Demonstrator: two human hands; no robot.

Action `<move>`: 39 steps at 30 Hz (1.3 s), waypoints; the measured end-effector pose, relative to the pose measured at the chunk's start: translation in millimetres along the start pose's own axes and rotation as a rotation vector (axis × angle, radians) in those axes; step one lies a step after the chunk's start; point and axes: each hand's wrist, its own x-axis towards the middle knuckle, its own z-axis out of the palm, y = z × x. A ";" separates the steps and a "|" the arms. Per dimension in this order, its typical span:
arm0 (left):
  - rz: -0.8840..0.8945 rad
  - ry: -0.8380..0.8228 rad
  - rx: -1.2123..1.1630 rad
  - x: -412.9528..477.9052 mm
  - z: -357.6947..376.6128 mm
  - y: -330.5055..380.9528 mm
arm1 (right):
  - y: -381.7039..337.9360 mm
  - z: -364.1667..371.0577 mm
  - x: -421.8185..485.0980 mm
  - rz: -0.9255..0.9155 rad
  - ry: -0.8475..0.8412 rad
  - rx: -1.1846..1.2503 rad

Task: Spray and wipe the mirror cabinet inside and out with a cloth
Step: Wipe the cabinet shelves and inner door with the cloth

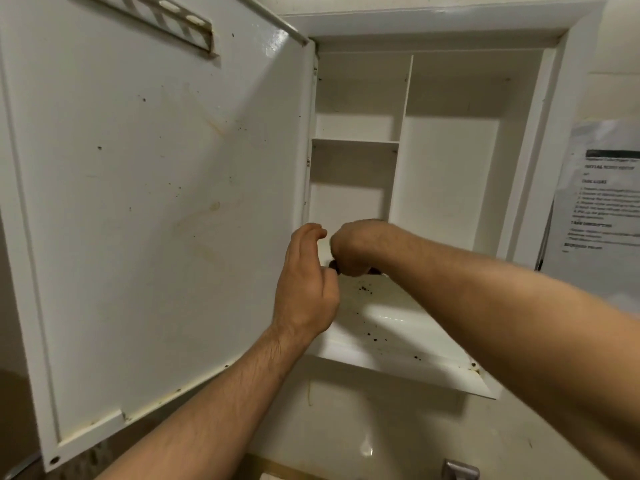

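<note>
Mirror cabinet [450, 168]: at our 12 o'clock, standing open, floor speckled dark.
Door [156, 202]: swung out to 9 o'clock, inner face stained.
Left hand [306, 282]: by the door's edge, fingers loosely curved, grasping nothing.
Right hand [353, 247]: inside the cabinet's lower left compartment, clenched round a small dark thing [334, 265] we cannot identify.
Paper notice [599, 202]: at 3 o'clock.

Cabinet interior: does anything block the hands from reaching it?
Nothing visible does. The door is swung open leftward, and the right hand reaches into the lower left compartment, left hand beside it.
</note>
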 end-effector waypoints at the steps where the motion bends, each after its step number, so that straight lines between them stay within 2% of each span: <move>1: 0.004 0.013 -0.043 -0.8 -2.0 -1.1 | -6.3 4.9 4.9 -0.043 0.075 0.070; 3: -0.017 0.011 -0.125 1.7 -4.5 -2.4 | -15.1 13.7 13.0 -0.161 0.196 0.302; 5: -0.090 -0.046 -0.174 6.4 -7.3 -1.4 | -17.1 18.7 15.4 -0.244 0.239 0.430; 8: -0.129 -0.203 -0.135 14.1 -6.5 -2.1 | -10.7 20.2 10.2 -0.292 0.121 0.454; 9: -0.134 -0.260 -0.115 15.5 -5.1 -1.9 | -5.1 20.8 8.9 -0.259 0.029 0.351; 11: -0.151 -0.374 -0.090 19.9 -2.3 -2.2 | 5.7 15.6 7.6 -0.077 -0.145 -0.039; 12: -0.150 -0.424 -0.077 20.3 -0.9 -3.6 | 6.4 13.5 6.4 0.012 -0.195 -0.204; 14: -0.113 -0.453 -0.065 23.5 -0.3 -8.7 | -3.0 13.2 6.8 0.077 -0.184 -0.323; 19: -0.158 -0.457 -0.093 30.7 -5.8 -11.9 | -12.5 32.3 -8.9 0.007 0.119 -0.153; 24: -0.231 -0.364 -0.225 40.7 2.8 -11.1 | -6.1 27.3 -22.6 -0.009 0.129 -0.243; 27: -0.309 -0.352 -0.301 38.8 9.3 -10.1 | -8.3 27.3 -18.0 0.008 0.093 -0.084; 29: -0.325 -0.352 -0.267 38.1 11.6 -9.7 | -14.0 31.9 -13.6 0.026 0.117 0.022; 31: -0.299 -0.307 -0.260 36.0 12.5 -13.2 | -20.7 43.0 -20.7 0.044 0.235 0.026; 35: -0.213 -0.193 -0.245 30.7 11.2 -20.1 | -20.0 78.3 -57.5 -0.024 0.615 -0.088; 37: -0.204 -0.151 -0.310 28.4 11.2 -24.1 | -11.0 102.0 -79.4 -0.046 0.777 0.056; 39: -0.200 -0.108 -0.371 26.7 12.7 -27.5 | -2.2 121.8 -100.0 0.006 0.809 0.315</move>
